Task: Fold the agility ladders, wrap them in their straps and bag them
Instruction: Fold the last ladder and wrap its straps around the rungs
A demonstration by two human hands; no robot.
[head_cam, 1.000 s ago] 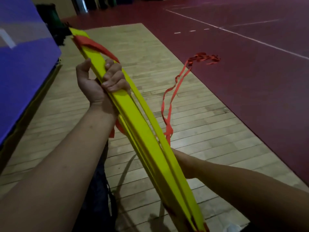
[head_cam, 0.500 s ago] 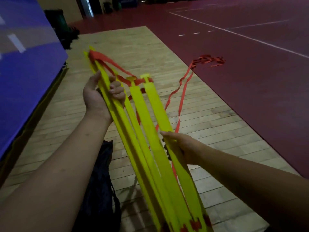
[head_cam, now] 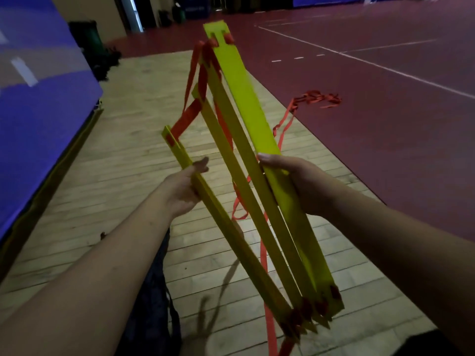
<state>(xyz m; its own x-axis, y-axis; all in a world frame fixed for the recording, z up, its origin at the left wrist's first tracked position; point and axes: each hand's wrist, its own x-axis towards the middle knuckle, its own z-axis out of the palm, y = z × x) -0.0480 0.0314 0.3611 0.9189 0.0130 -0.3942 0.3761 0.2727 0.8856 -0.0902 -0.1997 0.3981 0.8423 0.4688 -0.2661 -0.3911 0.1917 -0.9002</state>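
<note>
Count: 2 hands, left hand [head_cam: 185, 191] and right hand [head_cam: 295, 183]. Yellow rungs [head_cam: 246, 98]: 5 as best I can read, since the near ends overlap. 1 is at the left hand, 4 toward the right. Orange strap heap [head_cam: 316, 97]: 1, beyond the right hand. Dark bag [head_cam: 151, 291]: 1, under the left forearm.

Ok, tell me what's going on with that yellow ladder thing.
A person is gathering an agility ladder with both bare hands. The left hand holds the leftmost of the yellow rungs, and the right hand grips the rightmost. The rungs are bunched at the near end and fanned apart at the far end. Their orange strap trails over the wooden floor onto the red court. A dark bag lies below the left forearm; nothing is wrapped or bagged yet.
</note>
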